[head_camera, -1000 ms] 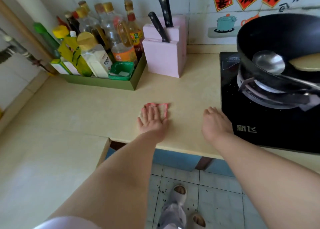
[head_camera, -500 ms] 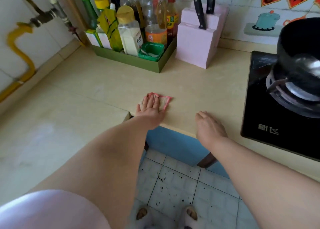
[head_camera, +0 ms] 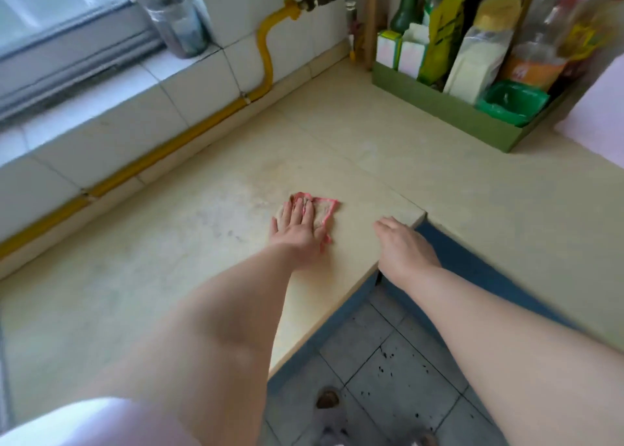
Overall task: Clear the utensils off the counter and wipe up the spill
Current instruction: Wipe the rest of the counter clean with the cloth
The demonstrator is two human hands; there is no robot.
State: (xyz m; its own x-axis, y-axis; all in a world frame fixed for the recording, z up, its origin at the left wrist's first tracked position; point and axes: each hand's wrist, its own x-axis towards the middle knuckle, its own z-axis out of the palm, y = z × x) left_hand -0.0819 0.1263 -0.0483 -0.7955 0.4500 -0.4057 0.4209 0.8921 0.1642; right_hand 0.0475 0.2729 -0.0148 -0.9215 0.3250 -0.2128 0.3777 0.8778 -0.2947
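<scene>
A small pink-edged cloth [head_camera: 323,209] lies on the beige counter [head_camera: 162,260], near the inner corner of the L-shaped top. My left hand [head_camera: 297,229] presses flat on the cloth with fingers spread, covering its left part. Faint grey smears [head_camera: 226,222] mark the counter just left of the cloth. My right hand [head_camera: 403,246] rests on the counter's corner edge to the right, holding nothing, fingers loosely bent. No utensils show in this view.
A green tray [head_camera: 439,107] of bottles and cartons stands at the back right, with a pink block [head_camera: 601,107] at the frame's edge. A yellow pipe [head_camera: 162,151] runs along the tiled wall on the left. Grey floor tiles [head_camera: 388,361] lie below.
The view has swung left, so the stove and pan have left the frame. My left hand has slid the cloth leftward around the counter corner; my right hand followed along the edge.
</scene>
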